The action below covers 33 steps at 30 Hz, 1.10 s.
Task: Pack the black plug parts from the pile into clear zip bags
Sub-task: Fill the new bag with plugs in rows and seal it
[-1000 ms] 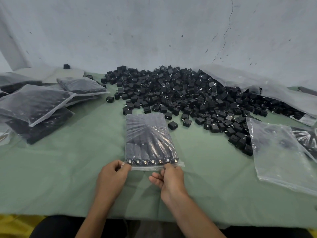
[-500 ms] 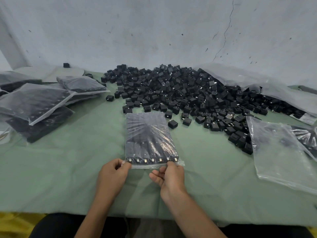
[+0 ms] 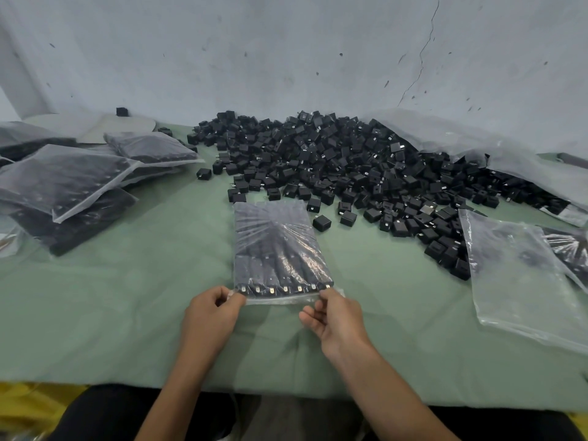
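Note:
A clear zip bag [image 3: 276, 249] filled with rows of black plug parts lies flat on the green cloth in front of me. My left hand [image 3: 211, 315] pinches the left end of the bag's near zip edge. My right hand [image 3: 335, 319] pinches the right end of the same edge between thumb and forefinger. Behind the bag spreads a big pile of loose black plug parts [image 3: 350, 167], reaching to the right.
Several filled bags [image 3: 66, 183] are stacked at the left. An empty clear bag [image 3: 521, 275] lies at the right, with a large plastic sheet [image 3: 477, 144] behind the pile. The green cloth [image 3: 111, 297] ends at the near table edge.
My right hand has slid a little to the right along the bag's zip edge. The left hand and the bag stay where they were.

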### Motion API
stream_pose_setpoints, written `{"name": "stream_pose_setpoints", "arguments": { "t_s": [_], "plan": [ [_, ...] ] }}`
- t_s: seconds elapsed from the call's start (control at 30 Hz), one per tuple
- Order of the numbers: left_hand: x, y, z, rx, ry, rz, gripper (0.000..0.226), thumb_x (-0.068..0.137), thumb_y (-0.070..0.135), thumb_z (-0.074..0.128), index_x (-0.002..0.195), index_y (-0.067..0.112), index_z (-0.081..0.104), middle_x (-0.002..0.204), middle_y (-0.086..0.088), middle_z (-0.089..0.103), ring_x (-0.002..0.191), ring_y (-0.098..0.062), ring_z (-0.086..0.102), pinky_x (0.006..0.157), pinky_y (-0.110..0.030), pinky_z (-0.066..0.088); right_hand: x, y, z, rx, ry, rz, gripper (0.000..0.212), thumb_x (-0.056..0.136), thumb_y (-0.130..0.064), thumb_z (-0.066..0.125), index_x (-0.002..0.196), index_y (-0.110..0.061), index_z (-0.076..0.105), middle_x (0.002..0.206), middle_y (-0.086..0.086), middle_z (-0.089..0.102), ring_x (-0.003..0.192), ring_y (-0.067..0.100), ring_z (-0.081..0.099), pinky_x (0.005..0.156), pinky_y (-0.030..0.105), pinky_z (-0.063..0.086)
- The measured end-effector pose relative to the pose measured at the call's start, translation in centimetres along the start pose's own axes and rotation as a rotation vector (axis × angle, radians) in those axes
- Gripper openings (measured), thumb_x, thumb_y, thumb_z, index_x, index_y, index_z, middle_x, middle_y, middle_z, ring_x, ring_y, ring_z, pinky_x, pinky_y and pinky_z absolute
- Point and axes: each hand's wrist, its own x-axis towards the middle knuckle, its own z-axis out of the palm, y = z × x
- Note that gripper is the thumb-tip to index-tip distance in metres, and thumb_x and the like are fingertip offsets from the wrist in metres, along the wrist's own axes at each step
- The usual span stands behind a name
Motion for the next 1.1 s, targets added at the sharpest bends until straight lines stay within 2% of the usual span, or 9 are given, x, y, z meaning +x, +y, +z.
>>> {"name": "stream_pose_setpoints", "arguments": {
  "t_s": [0.1,0.33,0.6,0.77,0.97,1.1],
  "plan": [
    [0.0,0.0,0.0,0.015,0.004,-0.01,0.033,0.065,0.04,0.06,0.06,0.008,0.054,0.049,0.006,0.047,0.056,-0.019,0.042,0.06,-0.037,0.04,0.2,0.2,-0.2,-0.021,-0.008,-0.007,0.013,0.093,0.001,0.045,0.084,-0.002,0.054,0.056,0.005,0.046,0.044,0.017,0.055,0.041,0.027,0.053],
    [0.0,-0.1,0.1,0.011,0.005,-0.023,0.036,0.065,0.041,0.06,0.065,0.006,0.055,0.049,0.006,0.046,0.056,-0.019,0.041,0.059,-0.037,0.039,0.6,0.3,-0.1,-0.051,0.007,-0.012,0.018,0.093,0.001,0.044,0.077,-0.004,0.052,0.051,0.004,0.045,0.041,0.015,0.056,0.041,0.027,0.052],
    [0.0,0.0,0.0,0.033,0.012,-0.03,0.037,0.065,0.043,0.059,0.066,0.006,0.058,0.052,0.004,0.05,0.057,-0.018,0.045,0.061,-0.037,0.043,1.1,-0.9,-1.5,-0.134,-0.004,-0.044,0.011,0.092,-0.003,0.047,0.088,0.0,0.056,0.054,0.005,0.046,0.04,0.016,0.057,0.043,0.027,0.053],
    [0.0,0.0,0.0,0.021,-0.001,-0.038,0.026,0.066,0.043,0.06,0.067,0.017,0.058,0.05,0.006,0.047,0.056,-0.019,0.042,0.06,-0.037,0.041,1.3,-1.1,-1.6,-0.227,-0.004,-0.075,0.016,0.093,-0.001,0.044,0.078,-0.002,0.051,0.058,0.007,0.042,0.037,0.013,0.054,0.04,0.026,0.052],
    [-0.3,0.5,-0.2,0.03,0.006,-0.056,0.028,0.066,0.043,0.06,0.066,0.015,0.058,0.05,0.006,0.047,0.057,-0.019,0.043,0.061,-0.038,0.043,1.7,-0.9,-1.9,-0.289,-0.021,-0.089,0.022,0.094,-0.003,0.043,0.073,-0.004,0.049,0.056,0.006,0.041,0.036,0.012,0.053,0.039,0.025,0.05],
    [-0.6,0.9,-0.3,0.063,0.012,-0.045,0.036,0.069,0.041,0.059,0.066,0.005,0.057,0.058,-0.008,0.052,0.057,-0.018,0.044,0.063,-0.041,0.046,2.5,-2.0,-3.9,-0.474,-0.076,-0.165,0.013,0.091,-0.009,0.056,0.08,-0.003,0.057,0.051,0.004,0.047,0.04,0.018,0.053,0.041,0.026,0.049]
  ]
}}
